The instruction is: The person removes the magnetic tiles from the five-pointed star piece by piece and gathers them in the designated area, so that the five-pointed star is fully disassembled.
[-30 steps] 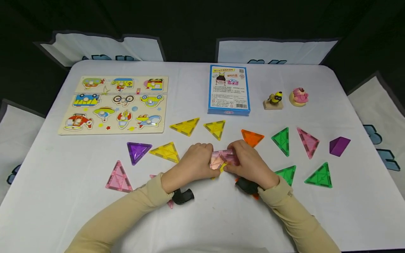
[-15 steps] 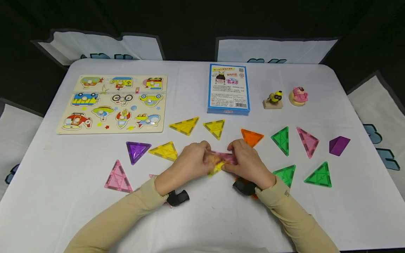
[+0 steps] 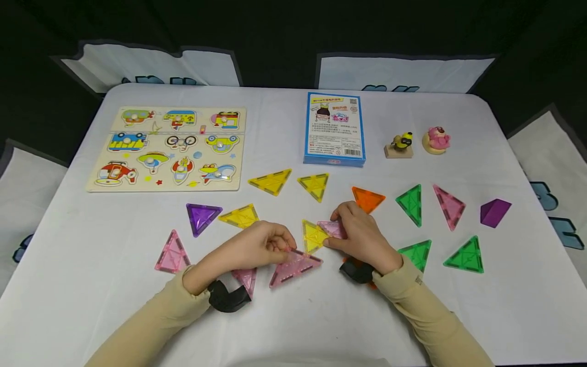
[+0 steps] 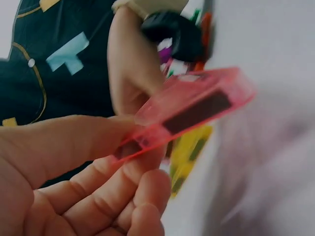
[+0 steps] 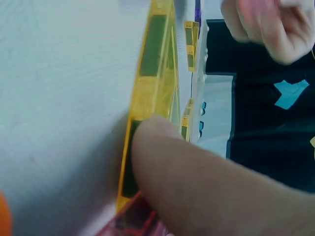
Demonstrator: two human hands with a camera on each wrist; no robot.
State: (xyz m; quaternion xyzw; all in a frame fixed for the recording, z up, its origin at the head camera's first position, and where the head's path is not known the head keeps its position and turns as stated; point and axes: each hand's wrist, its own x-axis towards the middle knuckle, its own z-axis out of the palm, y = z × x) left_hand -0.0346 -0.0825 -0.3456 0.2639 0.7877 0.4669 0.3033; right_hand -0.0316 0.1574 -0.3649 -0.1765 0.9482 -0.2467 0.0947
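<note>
My left hand (image 3: 282, 247) pinches a corner of a pink triangle tile (image 3: 295, 262) near the table's front middle. In the left wrist view that pink tile (image 4: 192, 110) sits between thumb and fingers (image 4: 123, 191), lifted at an angle. My right hand (image 3: 339, 235) holds a smaller pink tile (image 3: 331, 228) joined to a yellow triangle tile (image 3: 314, 235) just right of the left hand. The right wrist view shows the yellow tile (image 5: 152, 73) edge-on against the white cloth, with my thumb (image 5: 197, 172) pressing its edge. The two hands are a little apart.
Loose triangle tiles lie around: yellow (image 3: 270, 181), purple (image 3: 202, 216), pink (image 3: 171, 252), orange (image 3: 368, 199), green (image 3: 411, 204). A wooden peg puzzle (image 3: 167, 148) sits back left, a blue box (image 3: 335, 128) centre back, two figurines (image 3: 400, 144) and a purple solid (image 3: 494, 211) at right.
The hands were together on a folded pink and yellow cluster. The left hand has pulled one pink tile away towards the front left, and the yellow tile now shows beside the right hand.
</note>
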